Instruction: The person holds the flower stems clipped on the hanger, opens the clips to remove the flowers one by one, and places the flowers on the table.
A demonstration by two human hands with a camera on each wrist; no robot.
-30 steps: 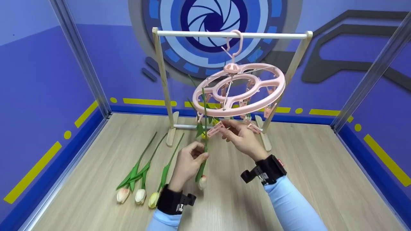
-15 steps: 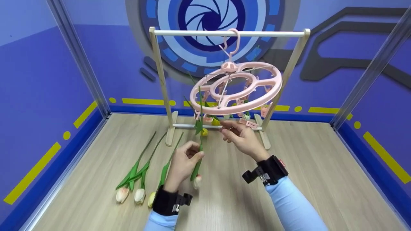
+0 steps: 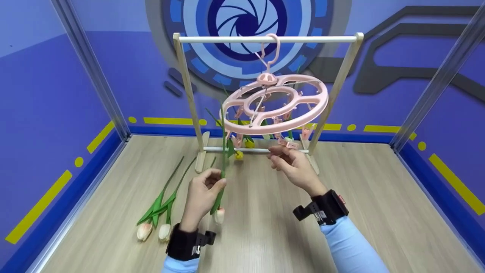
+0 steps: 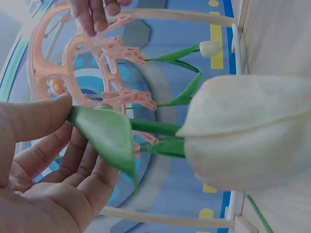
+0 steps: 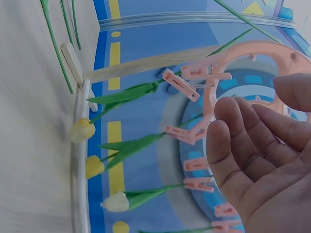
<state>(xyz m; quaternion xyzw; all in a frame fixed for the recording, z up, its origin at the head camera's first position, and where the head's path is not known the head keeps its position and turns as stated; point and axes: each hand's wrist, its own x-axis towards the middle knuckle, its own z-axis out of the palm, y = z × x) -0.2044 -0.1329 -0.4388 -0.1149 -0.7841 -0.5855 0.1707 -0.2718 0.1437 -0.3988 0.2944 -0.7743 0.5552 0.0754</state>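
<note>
My left hand (image 3: 202, 193) pinches the green stem of a white tulip (image 3: 219, 215), its bloom pointing down. In the left wrist view that bloom (image 4: 248, 131) fills the right side, with a leaf (image 4: 109, 136) across the fingertips. My right hand (image 3: 297, 168) is raised just under the pink clip hanger (image 3: 265, 130), fingers loosely bent and nothing between them. Pink clips (image 5: 180, 85) dangle from the hanger's ring. Behind it, yellow tulips (image 5: 95, 166) and a white tulip (image 5: 116, 201) hang upside down from clips.
The hanger hooks over the white bar (image 3: 227, 39) of a wooden stand (image 3: 185, 76). Left on the table (image 3: 257, 235) lie a pink-white tulip (image 3: 144, 231) and a white tulip (image 3: 164, 232); another stem (image 3: 213, 161) shows behind my left hand. Blue panels (image 3: 57, 113) enclose the back and sides.
My right hand has let go of a pink clip it was pinching and drawn slightly right and down. My left hand has moved left with the tulip, away from the hanger's middle.
</note>
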